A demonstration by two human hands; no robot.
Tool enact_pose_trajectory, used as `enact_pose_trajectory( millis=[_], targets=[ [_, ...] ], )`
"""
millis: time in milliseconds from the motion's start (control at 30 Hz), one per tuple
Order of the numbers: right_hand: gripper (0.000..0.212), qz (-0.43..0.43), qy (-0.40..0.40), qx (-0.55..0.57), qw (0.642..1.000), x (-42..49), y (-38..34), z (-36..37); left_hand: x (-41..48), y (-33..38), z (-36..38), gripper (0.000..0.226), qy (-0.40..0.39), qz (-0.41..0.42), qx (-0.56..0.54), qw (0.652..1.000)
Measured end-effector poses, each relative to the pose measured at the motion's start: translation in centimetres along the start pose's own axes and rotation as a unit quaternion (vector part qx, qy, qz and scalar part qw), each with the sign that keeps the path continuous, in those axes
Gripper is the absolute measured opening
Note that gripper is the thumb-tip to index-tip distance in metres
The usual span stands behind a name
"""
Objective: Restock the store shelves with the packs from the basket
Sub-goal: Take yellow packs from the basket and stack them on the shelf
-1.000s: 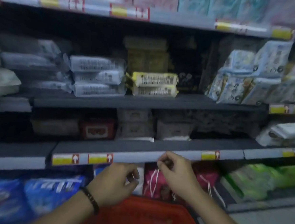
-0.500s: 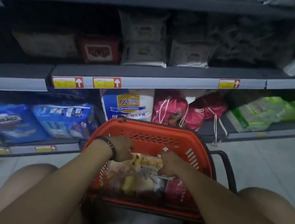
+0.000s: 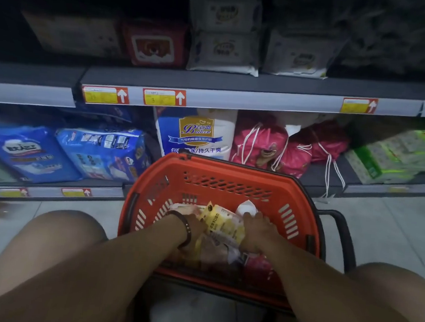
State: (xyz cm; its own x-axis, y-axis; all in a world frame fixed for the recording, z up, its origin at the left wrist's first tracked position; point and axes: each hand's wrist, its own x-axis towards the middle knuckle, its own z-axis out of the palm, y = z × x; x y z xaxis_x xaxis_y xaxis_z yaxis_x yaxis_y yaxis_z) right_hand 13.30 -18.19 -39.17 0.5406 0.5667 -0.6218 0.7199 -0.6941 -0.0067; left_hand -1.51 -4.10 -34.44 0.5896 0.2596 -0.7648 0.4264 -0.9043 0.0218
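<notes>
lower shelf (image 3: 319, 180), far left: two blue packs (image 3: 97, 151) lie side by side, above a grey edge strip with a yellow price tag (image 3: 75, 192). shelf above: a red pack (image 3: 154, 45) beside pale packs (image 3: 224, 51) stacked in pairs. centre: the red basket (image 3: 228, 171) stands on the tiled floor (image 3: 389, 225) between my bare knees, its far rim close to a white-and-blue pack (image 3: 195, 134) on the lower shelf. inside the basket, my left hand (image 3: 196, 225), with a dark bracelet (image 3: 186, 226) at the wrist, lies against the left edge of the yellow pack (image 3: 224, 225); its fingers run out of sight under the pack, so i cannot tell whether they clasp it. the yellow pack lies on top of other packs in the basket, tilted. my right hand (image 3: 256, 231) grips its right edge, fingers (image 3: 250, 216) curled over it. a white pack corner (image 3: 247, 208) shows just beyond my right hand. right of the basket: pink drawstring bags (image 3: 266, 147) on the lower shelf, a black handle (image 3: 342, 228) near the floor, then green packs (image 3: 395, 155) at far right.
</notes>
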Motion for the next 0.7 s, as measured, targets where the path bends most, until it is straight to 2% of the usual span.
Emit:
enact_pose_trajectory(
  millis=[100, 167, 300, 467, 533, 600, 700],
  targets=[
    [0.080, 0.002, 0.001, 0.072, 0.997, -0.7, 0.8, -0.4, 0.9, 0.1, 1.8, 0.070, -0.009, 0.031, 0.034, 0.999],
    [0.071, 0.010, -0.012, 0.151, 0.988, -1.4, 1.1, -1.2, 0.9, 0.2, 2.2, 0.061, -0.006, 0.035, 0.059, 0.998],
    [0.043, 0.012, -0.024, 0.312, 0.950, -2.5, 2.0, -4.0, -0.4, 0.9, 2.1, 0.051, 0.070, 0.047, 0.041, 0.996],
    [0.053, -0.013, 0.034, 0.395, 0.918, -4.7, 3.8, -7.1, -2.0, -1.9, 0.0, 0.063, 0.067, 0.048, -0.088, 0.993],
    [0.045, -0.024, 0.044, 0.425, 0.904, -5.7, 4.4, -7.9, -2.4, -4.0, -0.6, 0.057, 0.072, 0.035, -0.142, 0.987],
    [0.031, -0.032, 0.048, 0.457, 0.888, -6.4, 4.7, -8.6, -2.6, -5.7, -1.1, 0.036, 0.106, 0.057, -0.244, 0.962],
    [0.021, -0.033, 0.060, 0.517, 0.853, -7.0, 4.5, -9.7, -3.8, -6.6, -2.7, 0.027, 0.128, 0.111, -0.409, 0.896]
  ],
)
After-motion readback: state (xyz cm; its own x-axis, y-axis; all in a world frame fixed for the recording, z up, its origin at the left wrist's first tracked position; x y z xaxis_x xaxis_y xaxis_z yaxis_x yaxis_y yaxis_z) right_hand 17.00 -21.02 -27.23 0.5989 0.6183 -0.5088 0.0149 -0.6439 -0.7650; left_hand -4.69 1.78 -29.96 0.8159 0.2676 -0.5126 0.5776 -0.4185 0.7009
